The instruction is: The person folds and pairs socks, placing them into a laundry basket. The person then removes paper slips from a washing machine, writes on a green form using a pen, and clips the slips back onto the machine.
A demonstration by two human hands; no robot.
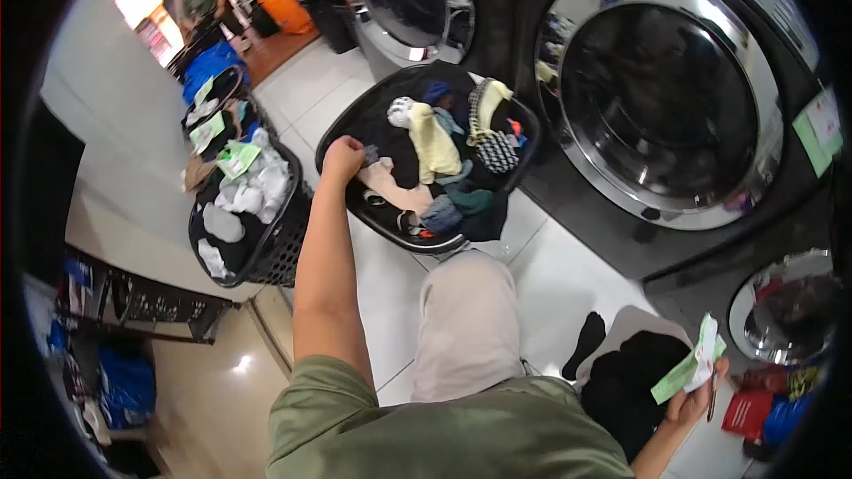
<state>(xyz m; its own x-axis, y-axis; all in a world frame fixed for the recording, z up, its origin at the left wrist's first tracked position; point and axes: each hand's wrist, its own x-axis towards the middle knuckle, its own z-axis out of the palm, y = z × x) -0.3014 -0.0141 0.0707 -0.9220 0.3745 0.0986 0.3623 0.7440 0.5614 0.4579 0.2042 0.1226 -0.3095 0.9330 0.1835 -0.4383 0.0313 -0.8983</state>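
Note:
My left hand (343, 160) is at the left rim of a black laundry basket (524, 160), fingers closed; what they grip is hidden. In this basket lie dark clothes, a pale yellow sock (432, 146), a peach piece of cloth (390, 184) and a black-and-white checked piece (497, 154). At the lower right, my right hand (688, 404) is closed on green and white paper slips (688, 370). A thin pen-like stick (713, 397) shows beside its fingers. Black cloth (621, 381) lies by my lap, near that hand.
Dark front-loading machines with round doors (670, 106) line the right side. Another full laundry basket (284, 248) stands at left, with white socks (266, 182) and green slips on top. A person (202, 0) sits far back. Blue and red bags (750, 412) lie at lower right.

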